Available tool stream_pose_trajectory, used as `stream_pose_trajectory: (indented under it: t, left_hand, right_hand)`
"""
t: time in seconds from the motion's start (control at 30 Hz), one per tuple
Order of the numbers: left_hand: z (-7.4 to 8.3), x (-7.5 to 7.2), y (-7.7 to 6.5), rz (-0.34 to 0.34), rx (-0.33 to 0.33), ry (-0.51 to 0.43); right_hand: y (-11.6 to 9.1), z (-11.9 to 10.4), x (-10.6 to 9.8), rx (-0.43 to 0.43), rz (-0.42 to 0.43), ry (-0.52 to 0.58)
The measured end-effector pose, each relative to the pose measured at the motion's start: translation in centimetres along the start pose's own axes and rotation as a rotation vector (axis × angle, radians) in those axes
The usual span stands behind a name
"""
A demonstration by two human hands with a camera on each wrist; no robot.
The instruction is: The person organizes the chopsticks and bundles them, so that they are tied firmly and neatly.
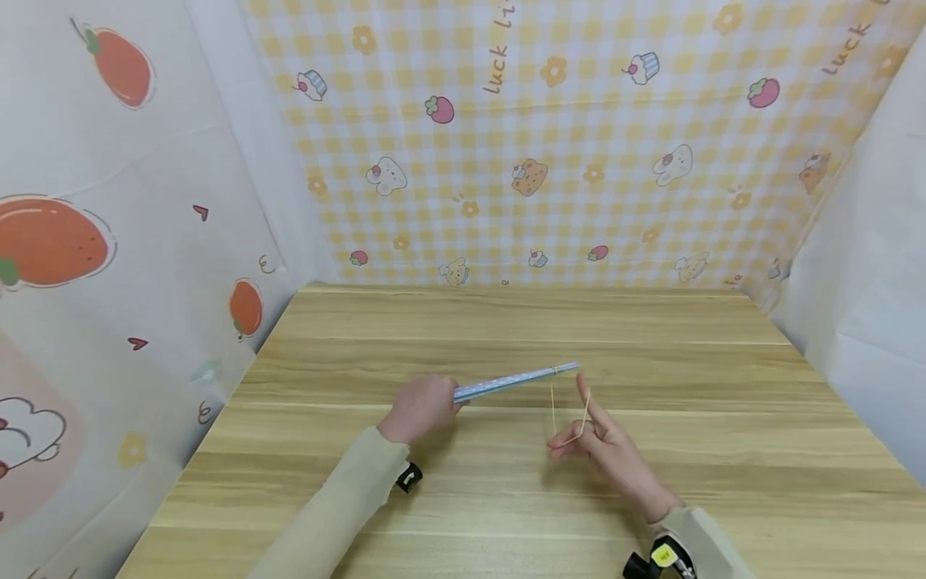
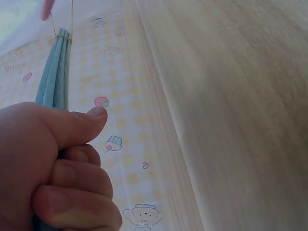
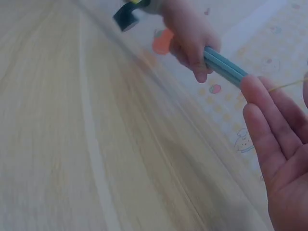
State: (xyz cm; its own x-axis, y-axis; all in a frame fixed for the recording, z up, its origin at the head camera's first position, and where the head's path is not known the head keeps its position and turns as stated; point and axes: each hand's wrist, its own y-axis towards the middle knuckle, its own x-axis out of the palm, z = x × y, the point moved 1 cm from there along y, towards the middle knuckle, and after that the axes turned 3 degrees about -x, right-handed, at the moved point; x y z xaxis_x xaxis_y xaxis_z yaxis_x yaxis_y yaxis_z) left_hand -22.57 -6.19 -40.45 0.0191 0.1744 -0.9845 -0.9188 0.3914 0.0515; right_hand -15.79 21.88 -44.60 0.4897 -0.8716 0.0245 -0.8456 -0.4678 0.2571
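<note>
My left hand (image 1: 423, 408) grips a bundle of thin, pale blue patterned sticks (image 1: 514, 381) near one end, tilted slightly up to the right above the table. Close to the bundle's far tip, a thin yellow rubber band (image 2: 64, 36) goes round the sticks. From there a loop of the rubber band (image 1: 553, 406) stretches down to my right hand (image 1: 611, 450), whose spread fingers carry it just below and right of the tip. In the right wrist view, several fingers (image 3: 269, 130) are fairly straight, with the band running off one of them. The bundle's near end is hidden in the left hand.
Beneath both hands lies a wood-grain table (image 1: 492, 515). A yellow checked cloth (image 1: 477, 153) hangs along its back edge, with a white fruit-print cloth (image 1: 166, 185) at the left and a plain white one (image 1: 882, 265) at the right. Each wrist wears a small black camera (image 1: 409, 478).
</note>
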Motion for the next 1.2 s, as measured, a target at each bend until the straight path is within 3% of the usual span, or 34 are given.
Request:
stream_pose_trajectory:
  t: [0.13,0.23,0.37,0.5,0.73,1.0,1.2]
  left_hand:
    - [0.1,-0.1,-0.1,0.039,0.020,0.028]
    - [0.1,-0.1,-0.3,0.077,0.064,0.053]
    - [0.3,-0.1,-0.6,0.091,0.150,0.088]
    - [0.5,-0.1,-0.8,0.096,0.216,0.125]
    - [0.5,-0.2,-0.8,0.119,0.264,0.170]
    - [0.7,-0.5,-0.9,0.106,0.257,0.163]
    - [0.8,-0.5,-0.9,0.127,0.277,0.195]
  right_hand:
    - [0.2,0.2,-0.5,0.036,0.007,0.306]
    - [0.3,0.1,-1.0,0.096,0.058,0.493]
    - [0.3,-0.5,-2.1,0.169,0.112,0.602]
    - [0.4,-1.3,-2.9,0.188,0.080,0.632]
    - [1.1,-2.3,-3.5,0.214,0.017,0.515]
    - [2.0,-2.8,-2.8,0.352,0.206,0.179]
    - [2.2,-2.7,-2.1,0.377,0.330,0.034]
